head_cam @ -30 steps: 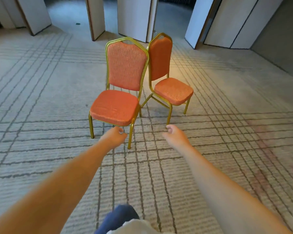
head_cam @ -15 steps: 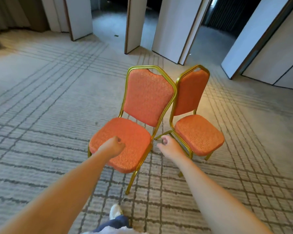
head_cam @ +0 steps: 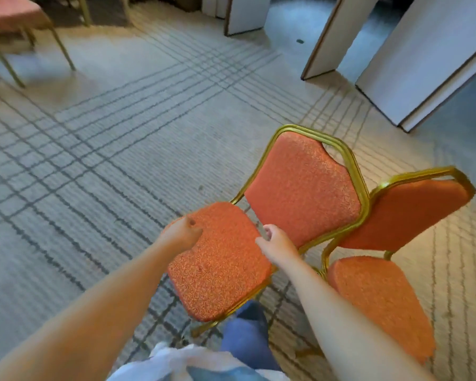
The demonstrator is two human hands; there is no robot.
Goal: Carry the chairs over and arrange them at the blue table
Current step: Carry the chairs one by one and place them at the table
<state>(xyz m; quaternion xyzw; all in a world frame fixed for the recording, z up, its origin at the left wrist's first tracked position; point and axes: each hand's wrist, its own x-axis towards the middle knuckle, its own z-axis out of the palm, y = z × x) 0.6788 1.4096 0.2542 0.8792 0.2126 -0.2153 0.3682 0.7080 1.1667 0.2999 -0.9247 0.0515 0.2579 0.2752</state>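
Note:
Two orange padded chairs with gold metal frames stand side by side on the carpet. The nearer chair [head_cam: 223,268] is right in front of me, and the second chair [head_cam: 379,295] stands to its right, their backrests touching. My left hand [head_cam: 182,234] hovers with curled fingers over the seat's far left corner and holds nothing. Over the seat's rear right edge, close to the backrest [head_cam: 302,188], my right hand [head_cam: 276,244] is also curled with nothing in it. No blue table is in view.
A third orange chair [head_cam: 8,15] stands at the far left. White folding partition panels [head_cam: 423,59] stand open at the back right. Striped grey carpet [head_cam: 116,149] spreads to the left. My leg in blue trousers [head_cam: 245,334] is against the near chair's front.
I have stepped up to the chairs and my view has swung left. Both hands now reach over the near chair's seat instead of in front of it.

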